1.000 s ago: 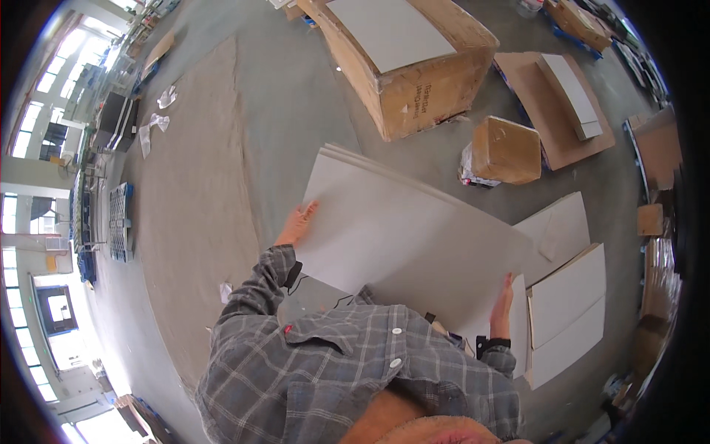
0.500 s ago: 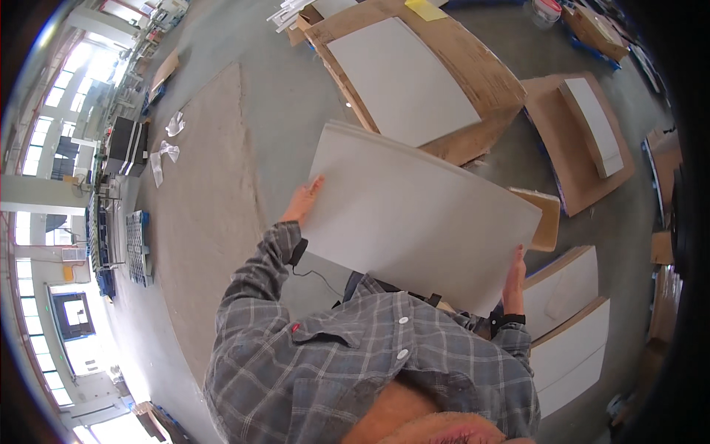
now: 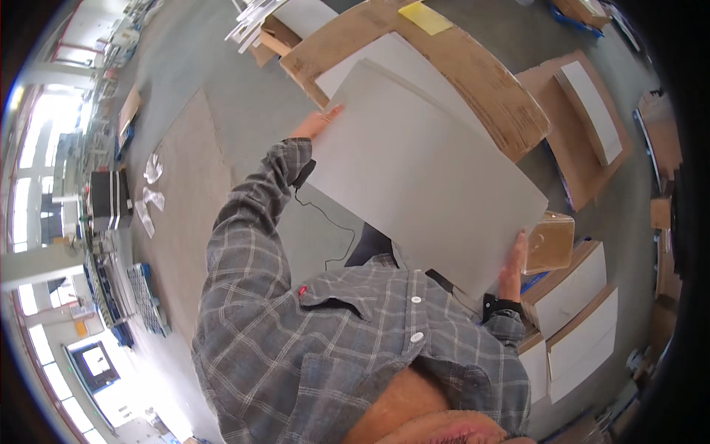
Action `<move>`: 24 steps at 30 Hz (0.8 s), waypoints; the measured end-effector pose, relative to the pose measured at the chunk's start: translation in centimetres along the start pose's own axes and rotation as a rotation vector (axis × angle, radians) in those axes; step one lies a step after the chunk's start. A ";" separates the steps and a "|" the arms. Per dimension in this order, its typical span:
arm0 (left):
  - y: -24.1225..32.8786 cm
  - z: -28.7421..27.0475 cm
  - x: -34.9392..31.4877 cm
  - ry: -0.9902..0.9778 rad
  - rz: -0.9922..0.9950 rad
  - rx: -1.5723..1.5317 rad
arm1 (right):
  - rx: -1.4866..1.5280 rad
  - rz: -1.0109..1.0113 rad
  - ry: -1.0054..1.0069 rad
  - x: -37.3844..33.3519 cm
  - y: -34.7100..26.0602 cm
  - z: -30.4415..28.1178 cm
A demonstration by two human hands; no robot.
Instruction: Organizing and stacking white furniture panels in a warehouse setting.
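1. Holds one broad pale grey board (image 3: 421, 170) between two hands, with the left hand (image 3: 319, 122) on one short end and the right hand (image 3: 512, 270) on the other.
2. Spreads the grip wide, a full board length from palm to palm. Cannot tell how far the fingers wrap underneath.
3. Lies lengthwise, in view, from upper left to lower right: left end farther from the plaid shirt (image 3: 251, 355), right end nearer.
4. Overlaps, in view, the near long edge of the large carton (image 3: 503, 118), covering part of the white sheet (image 3: 405, 59) on top. Cannot tell the height above it.
5. Places the left hand nearer, just beside the carton's near left corner; sets the right hand beyond the near edge, close to the brown box (image 3: 551, 243).
6. Counts: one held board, layers uncertain; one large carton, bearing one white sheet and one yellow sheet (image 3: 425, 18) by the far edge; one brown box; three white-faced pieces (image 3: 584, 344) at lower right; one white panel (image 3: 592, 111) on one cardboard sheet (image 3: 536, 74).
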State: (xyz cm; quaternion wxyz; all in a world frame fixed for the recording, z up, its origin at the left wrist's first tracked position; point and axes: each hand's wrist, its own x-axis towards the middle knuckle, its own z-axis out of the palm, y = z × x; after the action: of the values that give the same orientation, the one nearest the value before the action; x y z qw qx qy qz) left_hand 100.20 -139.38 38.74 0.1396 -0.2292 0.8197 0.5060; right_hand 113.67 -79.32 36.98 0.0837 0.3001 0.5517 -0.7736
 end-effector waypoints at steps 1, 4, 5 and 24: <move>0.4 -1.4 2.7 -0.046 -0.049 0.074 | 0.005 0.000 0.012 0.0 0.1 1.9; 2.6 -2.8 8.8 -0.127 -0.058 0.211 | 0.061 0.050 0.113 -0.4 0.3 5.5; 4.0 -2.8 10.5 -0.136 -0.016 0.268 | 0.070 0.035 0.142 -0.2 0.5 6.5; 8.4 -2.8 22.1 -0.116 0.482 0.561 | -0.331 -0.018 0.442 -0.5 5.6 17.8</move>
State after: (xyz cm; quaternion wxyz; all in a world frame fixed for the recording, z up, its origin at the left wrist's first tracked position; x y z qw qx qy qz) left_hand 76.95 -143.84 36.20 0.1203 0.0467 0.9476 0.2921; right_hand 110.02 -97.65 36.57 0.0022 0.4389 0.6780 -0.5896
